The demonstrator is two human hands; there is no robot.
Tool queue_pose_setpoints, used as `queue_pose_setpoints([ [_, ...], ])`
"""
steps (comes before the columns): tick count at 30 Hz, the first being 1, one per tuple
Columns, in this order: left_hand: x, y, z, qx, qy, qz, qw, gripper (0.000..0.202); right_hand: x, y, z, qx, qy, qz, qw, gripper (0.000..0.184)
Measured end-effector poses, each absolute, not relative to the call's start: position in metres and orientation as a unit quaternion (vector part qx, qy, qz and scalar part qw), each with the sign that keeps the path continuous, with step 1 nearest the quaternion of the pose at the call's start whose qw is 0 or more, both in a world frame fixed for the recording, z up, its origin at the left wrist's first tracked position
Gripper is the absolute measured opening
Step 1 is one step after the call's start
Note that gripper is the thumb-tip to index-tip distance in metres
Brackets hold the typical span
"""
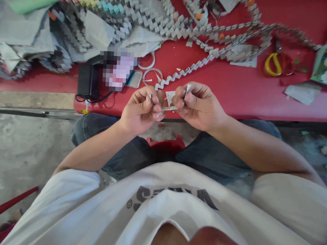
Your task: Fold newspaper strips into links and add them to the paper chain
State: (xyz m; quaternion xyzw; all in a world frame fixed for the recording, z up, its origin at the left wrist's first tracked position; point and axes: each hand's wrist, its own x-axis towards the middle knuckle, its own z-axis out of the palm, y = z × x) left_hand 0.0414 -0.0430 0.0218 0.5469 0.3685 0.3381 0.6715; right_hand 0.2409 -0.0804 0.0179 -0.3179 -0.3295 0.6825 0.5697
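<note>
My left hand (139,108) and my right hand (198,106) are close together over the table's front edge, both with fingers pinched. A narrow folded paper strip (169,108) spans the gap between them. One white end (187,90) of folded paper sticks up from my right fingers, and a small darker end shows at my left thumb. Just beyond my left fingertips lies the near end of a zigzag folded-paper chain (182,70); whether it touches them I cannot tell. A small printed paper piece (170,97) is behind the strip.
The red table (263,95) carries more woven paper chains (147,19), grey paper sheets (23,23) and a green roll (34,2) at left. A black box with a cable (88,82), white rings (152,76) and yellow-handled scissors (273,65) lie around.
</note>
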Motion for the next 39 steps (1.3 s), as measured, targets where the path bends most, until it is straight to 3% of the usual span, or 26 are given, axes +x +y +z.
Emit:
queue_pose_setpoints([
  [6,0.031,-0.038,0.018,0.564,0.359,0.32,0.672,0.08,0.249,-0.076,0.017,-0.297,-0.415,0.692,0.511,0.051],
  [12,0.028,-0.027,0.024,0.609,0.317,0.24,0.687,0.062,0.275,-0.06,0.02,-0.288,-0.611,0.627,0.388,0.052],
  [21,0.03,-0.026,0.028,0.694,0.374,0.261,0.557,0.02,0.293,-0.064,0.036,-0.437,-0.734,0.454,0.252,0.019],
  [31,0.033,-0.034,0.025,0.713,0.366,0.318,0.506,0.011,0.29,-0.071,0.038,-0.46,-0.753,0.389,0.266,0.012],
  [39,0.029,-0.035,0.017,0.753,0.33,0.347,0.451,0.01,0.288,-0.072,0.031,-0.454,-0.796,0.3,0.264,0.017],
])
